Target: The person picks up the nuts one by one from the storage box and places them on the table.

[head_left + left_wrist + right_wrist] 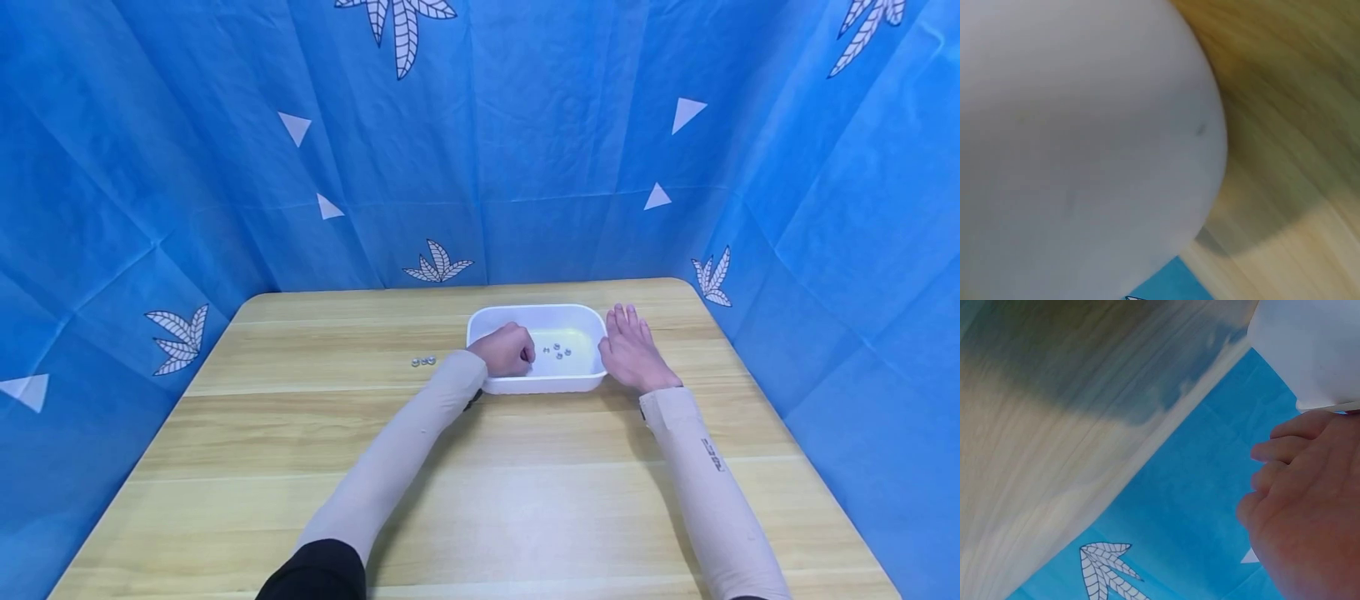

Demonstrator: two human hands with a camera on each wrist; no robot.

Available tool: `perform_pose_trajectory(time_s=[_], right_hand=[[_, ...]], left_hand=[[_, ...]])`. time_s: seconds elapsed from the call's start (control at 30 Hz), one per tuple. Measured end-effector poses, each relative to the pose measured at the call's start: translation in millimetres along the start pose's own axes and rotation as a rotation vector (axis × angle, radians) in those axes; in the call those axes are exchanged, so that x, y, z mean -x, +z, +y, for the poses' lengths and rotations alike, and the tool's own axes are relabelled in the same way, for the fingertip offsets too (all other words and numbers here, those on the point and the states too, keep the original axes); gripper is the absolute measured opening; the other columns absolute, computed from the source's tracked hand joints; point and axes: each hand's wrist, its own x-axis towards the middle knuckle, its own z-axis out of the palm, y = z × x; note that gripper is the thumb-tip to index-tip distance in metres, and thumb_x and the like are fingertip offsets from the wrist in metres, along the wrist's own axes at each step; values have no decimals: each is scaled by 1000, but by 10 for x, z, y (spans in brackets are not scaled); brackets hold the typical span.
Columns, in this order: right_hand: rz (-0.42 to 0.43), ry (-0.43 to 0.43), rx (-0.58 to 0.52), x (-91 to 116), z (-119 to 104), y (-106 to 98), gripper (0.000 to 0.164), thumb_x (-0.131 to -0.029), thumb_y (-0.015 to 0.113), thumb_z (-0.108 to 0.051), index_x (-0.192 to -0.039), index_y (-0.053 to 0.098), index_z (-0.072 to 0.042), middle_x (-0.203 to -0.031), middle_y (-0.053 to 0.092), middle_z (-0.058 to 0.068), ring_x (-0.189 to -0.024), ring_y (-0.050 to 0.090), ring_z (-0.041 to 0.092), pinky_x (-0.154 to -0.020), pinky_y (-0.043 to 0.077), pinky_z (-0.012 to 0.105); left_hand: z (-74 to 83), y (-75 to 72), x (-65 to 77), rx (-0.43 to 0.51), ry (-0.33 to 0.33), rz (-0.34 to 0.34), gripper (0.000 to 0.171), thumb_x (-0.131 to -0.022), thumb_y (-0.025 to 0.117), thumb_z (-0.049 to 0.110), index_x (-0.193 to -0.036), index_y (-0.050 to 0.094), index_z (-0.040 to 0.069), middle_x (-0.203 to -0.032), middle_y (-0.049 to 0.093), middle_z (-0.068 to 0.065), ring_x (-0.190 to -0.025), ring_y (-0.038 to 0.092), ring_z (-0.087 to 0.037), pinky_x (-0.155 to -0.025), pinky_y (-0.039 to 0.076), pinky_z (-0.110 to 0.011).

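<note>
A white rectangular basin (536,385) stands on the wooden table, with several small shiny metal pieces (559,355) on its floor. Over the left part of the basin is my left hand (507,348), knuckles up and fingers curled downward; I cannot tell whether anything is pinched under them. My right hand (632,348) lies against the basin's right rim, fingers pointing away and mostly straight. From the right wrist view, the fingers (1282,450) show beside the basin's white wall (1310,350). The left wrist view holds a big white curved surface that hides the left hand.
Three small shiny metal pieces (423,362) lie in a row on the table, left of the basin by the left sleeve (420,442). Behind the table (337,333) and along its sides hangs a blue curtain (525,167) with white leaf prints.
</note>
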Motion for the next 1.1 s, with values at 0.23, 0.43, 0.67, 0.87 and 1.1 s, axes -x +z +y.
perform_pose_trajectory(time_s=[0.23,0.43,0.67,0.87,1.1], right_hand=[[-1,5,-6,-4,15,4,64,-108,21,-24,-160,9,12,-171,-4,29,-159,-11,47,-130,-5,61],[-2,1,-5,-4,20,3,64,-109,21,-24,-160,10,12,-171,-4,30,-159,-11,48,-130,-5,62],[-7,0,-8,11,15,-11,64,-109,20,-25,-160,9,12,-170,-5,29,-159,-11,48,-130,-6,61],[-4,-1,9,16,18,-18,65,-108,17,-27,-160,9,12,-170,-4,30,-159,-7,50,-130,-5,62],[-7,1,2,12,15,-7,65,-108,18,-27,-159,9,12,-170,-3,31,-159,-11,48,-130,-5,62]], left_hand=[[0,-71,58,16,-4,-6,16,-90,72,4,-103,81,8,-104,80,-5,-102,72,-16,-94,59,-27],[-30,-125,84,36,-2,-2,15,-89,73,4,-100,82,7,-100,80,-4,-98,72,-15,-92,59,-27],[-71,-175,107,37,-9,-6,15,-88,72,1,-98,82,7,-99,80,-5,-96,73,-16,-91,60,-27],[-50,-234,187,46,-27,-9,14,-90,73,1,-100,81,4,-101,80,-7,-98,73,-18,-92,60,-28],[-51,-298,256,43,-6,-4,14,-90,72,2,-102,81,3,-102,80,-9,-99,74,-19,-92,60,-27]])
